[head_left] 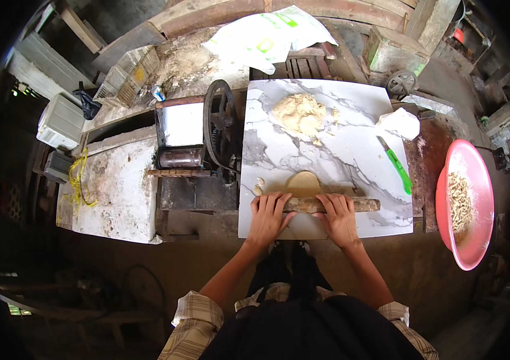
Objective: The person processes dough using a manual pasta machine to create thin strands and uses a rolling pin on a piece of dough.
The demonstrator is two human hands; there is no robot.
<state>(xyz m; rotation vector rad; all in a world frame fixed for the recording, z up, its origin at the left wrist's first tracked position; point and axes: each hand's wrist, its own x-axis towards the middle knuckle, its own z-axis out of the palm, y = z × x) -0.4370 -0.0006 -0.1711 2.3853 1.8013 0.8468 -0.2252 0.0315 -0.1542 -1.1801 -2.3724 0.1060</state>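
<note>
A wooden rolling pin point(366, 205) lies crosswise near the front edge of a marble-patterned board point(351, 144). My left hand point(268, 213) is closed over its left part, and my right hand point(338, 217) grips it right of the middle, fingers on top and thumbs toward each other. Under and beyond the pin is a flattened piece of dough point(304, 182), its near part hidden. A small dough scrap point(259, 187) sits close to my left fingers. Farther back rests a large rough lump of dough point(300, 114) with crumbs. A green-handled knife point(398, 169) lies at the right.
Left of the board stands a roller machine point(181, 157) with a large handwheel point(219, 123). A pink basin point(488, 204) with small pale pieces is at the right, near a white plastic bag point(400, 123). Behind are a white-and-green sack point(267, 39) and a plastic basket point(124, 77).
</note>
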